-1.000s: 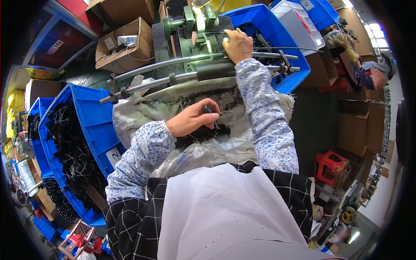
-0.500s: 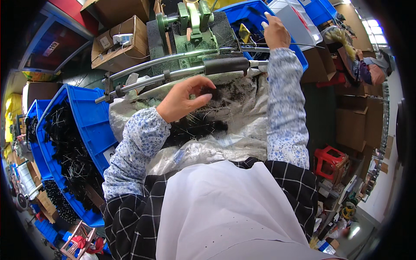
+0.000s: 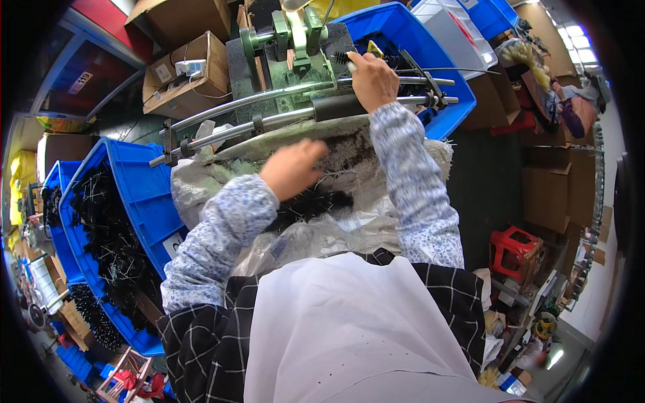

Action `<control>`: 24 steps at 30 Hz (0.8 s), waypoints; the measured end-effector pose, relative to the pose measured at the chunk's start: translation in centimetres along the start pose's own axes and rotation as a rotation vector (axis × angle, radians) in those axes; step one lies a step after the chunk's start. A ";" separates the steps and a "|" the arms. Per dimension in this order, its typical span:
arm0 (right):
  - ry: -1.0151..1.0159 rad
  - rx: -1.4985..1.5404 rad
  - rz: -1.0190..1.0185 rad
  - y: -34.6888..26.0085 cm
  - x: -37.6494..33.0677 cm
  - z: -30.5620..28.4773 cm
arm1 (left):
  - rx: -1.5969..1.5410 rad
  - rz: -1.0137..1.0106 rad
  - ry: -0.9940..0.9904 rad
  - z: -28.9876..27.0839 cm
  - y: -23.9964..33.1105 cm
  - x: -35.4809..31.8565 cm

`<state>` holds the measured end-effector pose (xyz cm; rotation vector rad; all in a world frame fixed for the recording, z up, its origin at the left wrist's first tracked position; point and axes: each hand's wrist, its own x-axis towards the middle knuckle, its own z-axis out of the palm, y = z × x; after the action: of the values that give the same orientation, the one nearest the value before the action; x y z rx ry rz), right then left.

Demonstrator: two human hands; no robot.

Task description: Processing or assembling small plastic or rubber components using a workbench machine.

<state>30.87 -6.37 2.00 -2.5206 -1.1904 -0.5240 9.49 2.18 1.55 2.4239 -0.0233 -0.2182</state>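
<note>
Right hand (image 3: 373, 80) is up at the far side of the bench, fingers curled and clamped on a small black brush (image 3: 344, 58) whose bristles poke out to the left of the knuckles, right against the green machine (image 3: 289, 40). Just below that hand run 2 long metal bars (image 3: 269, 111), one carrying a dark sleeve (image 3: 339, 106).

Left hand (image 3: 292, 168) hangs blurred over the pile of black brush pieces (image 3: 316, 200) lying in the crumpled plastic sack (image 3: 201, 181) on the person's lap edge (whether its fingers pinch anything, I cannot tell: they point down and the hand hides them).

Beside the left elbow sits a blue bin (image 3: 144, 201) heaped with more black wire pieces. A second blue bin (image 3: 443, 80) stands past the bars, under the right wrist. Cardboard boxes (image 3: 191, 70) crowd the far left corner, a red stool (image 3: 514, 248) is down at the right.
</note>
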 end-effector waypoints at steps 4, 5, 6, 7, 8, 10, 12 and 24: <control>-0.012 -0.058 -0.019 0.1 2.2 2.1 | 0.201 -0.044 -0.390 3.2 -0.3 0.1; -0.060 -0.076 -0.019 -0.1 2.5 2.4 | 0.181 -0.096 -0.439 3.2 -0.4 0.3; -0.110 -0.094 -0.018 -0.2 2.7 2.6 | 0.180 -0.097 -0.439 3.3 -0.8 0.3; -0.110 -0.095 -0.019 -0.2 2.9 2.7 | 0.159 -0.062 -0.422 3.3 -1.2 0.2; -0.126 -0.062 -0.008 -0.1 3.0 2.9 | 0.136 -0.029 -0.404 3.3 -1.5 0.2; -0.144 -0.030 0.001 0.0 3.1 3.3 | 0.093 -0.039 -0.422 3.2 -1.6 0.3; -0.135 0.020 -0.009 0.2 3.1 3.6 | 0.051 -0.048 -0.440 3.0 -1.6 0.2; -0.153 -0.096 -0.065 1.0 3.4 3.8 | -0.036 0.017 -0.382 1.8 -1.6 -0.7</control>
<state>34.39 -3.18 0.05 -2.6518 -1.3353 -0.4194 8.45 2.24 -0.71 2.3118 -0.2086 -0.6640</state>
